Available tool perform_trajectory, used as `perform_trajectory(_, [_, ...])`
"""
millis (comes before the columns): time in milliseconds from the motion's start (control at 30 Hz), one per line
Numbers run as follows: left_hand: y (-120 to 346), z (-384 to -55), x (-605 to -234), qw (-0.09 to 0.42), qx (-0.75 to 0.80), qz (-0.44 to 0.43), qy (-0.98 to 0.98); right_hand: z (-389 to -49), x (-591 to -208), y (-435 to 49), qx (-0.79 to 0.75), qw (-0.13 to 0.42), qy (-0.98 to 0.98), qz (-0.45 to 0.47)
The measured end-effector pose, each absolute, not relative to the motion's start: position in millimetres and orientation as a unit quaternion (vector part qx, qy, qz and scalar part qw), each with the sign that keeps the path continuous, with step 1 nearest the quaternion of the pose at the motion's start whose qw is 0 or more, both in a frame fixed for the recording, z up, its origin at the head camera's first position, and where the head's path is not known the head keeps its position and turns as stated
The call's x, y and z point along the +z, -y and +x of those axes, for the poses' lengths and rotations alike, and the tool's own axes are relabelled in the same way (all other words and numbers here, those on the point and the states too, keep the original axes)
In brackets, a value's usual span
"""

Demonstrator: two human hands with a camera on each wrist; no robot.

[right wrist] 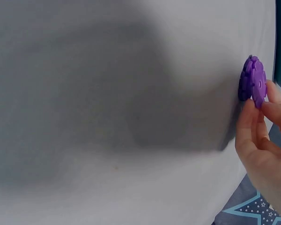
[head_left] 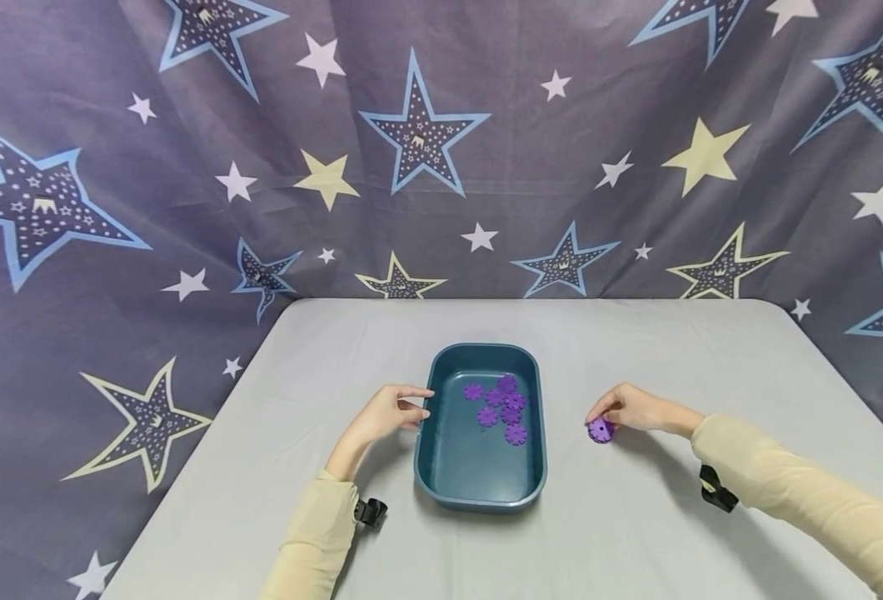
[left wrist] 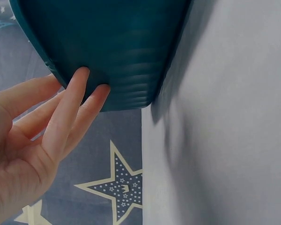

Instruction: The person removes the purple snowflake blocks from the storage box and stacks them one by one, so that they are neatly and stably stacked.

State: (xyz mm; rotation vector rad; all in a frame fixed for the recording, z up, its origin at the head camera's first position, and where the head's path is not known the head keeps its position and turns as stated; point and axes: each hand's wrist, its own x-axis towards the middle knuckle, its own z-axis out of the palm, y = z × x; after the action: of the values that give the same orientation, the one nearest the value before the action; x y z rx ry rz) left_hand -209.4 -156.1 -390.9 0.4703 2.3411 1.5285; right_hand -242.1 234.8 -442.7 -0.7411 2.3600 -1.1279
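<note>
A dark teal plastic bin [head_left: 456, 492] rests on the table, several purple notched discs [head_left: 516, 434] scattered on its floor. My left hand [head_left: 387, 414] is at the bin's left side, its fingers nearly straight and touching the rim and outer wall; the left wrist view shows fingertips [left wrist: 103, 89] against that wall. To the right of the bin, my right hand [head_left: 632, 408] pinches purple notched discs [head_left: 601, 430] between thumb and fingers, low over the table. In the right wrist view these discs [right wrist: 258, 82] stand on edge, face to face, at the fingertips.
A pale grey cloth covers the table [head_left: 636, 533]. Behind and beside it hangs a dark curtain [head_left: 486, 208] printed with stars. Each sleeve carries a black wrist device, the left one [head_left: 371, 512] close to the tabletop.
</note>
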Motion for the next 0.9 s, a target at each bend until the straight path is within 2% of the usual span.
perform_trajectory(567, [156.6, -209.4, -392.6, 0.152, 0.533, 0.163, -0.816, -241.6, -443.6, -234.8, -0.425, 0.210, -0.840, -0.265])
perform_trajectory(900, [157.0, -209.9, -392.5, 0.153, 0.533, 0.162, -0.817, -242.9, -423.8, -230.2, -0.410, 0.174, -0.846, -0.292])
